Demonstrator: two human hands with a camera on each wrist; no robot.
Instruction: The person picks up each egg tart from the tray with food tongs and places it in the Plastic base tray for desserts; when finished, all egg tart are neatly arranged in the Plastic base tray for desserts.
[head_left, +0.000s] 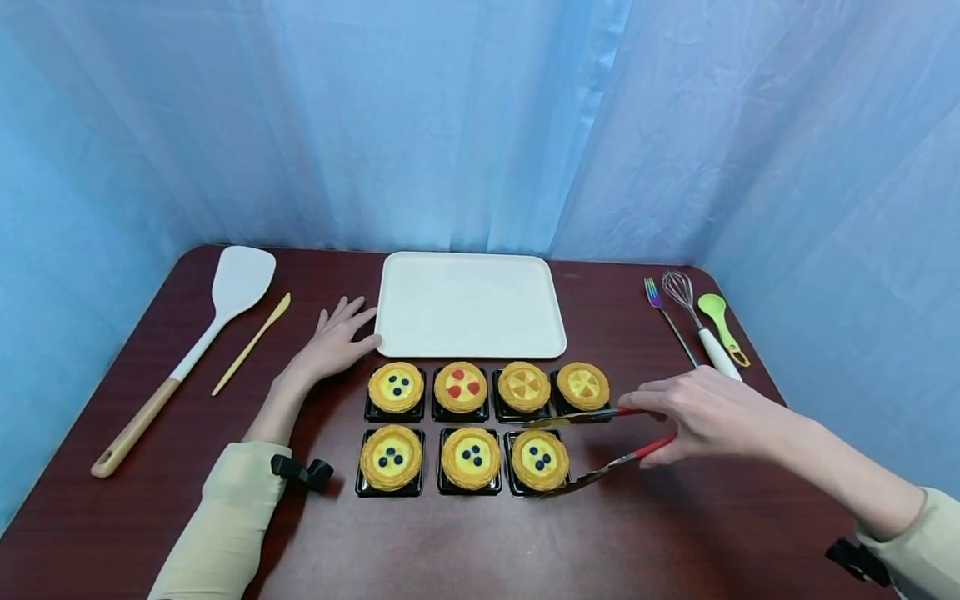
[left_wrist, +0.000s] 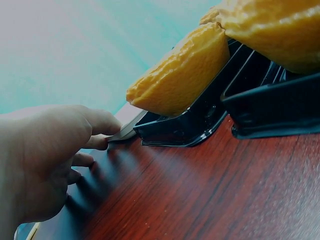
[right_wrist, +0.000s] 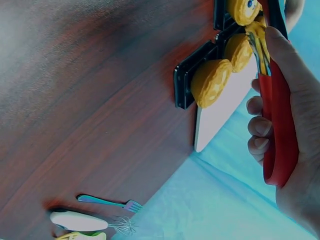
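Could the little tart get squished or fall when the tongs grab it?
Maybe. The right hand holds the tongs open around the blueberry tart at the right end of the front row; a hard squeeze might crack its crust. The tart sits in a black tray that could lift with it. The neighbouring tarts stand very close, so the upper tong arm, which lies right by the orange tart, could bump it.

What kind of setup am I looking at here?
Probably a staged baking or pastry station: egg tarts in black holders, a white tray, and utensils on a wooden table, ringed by blue curtains.
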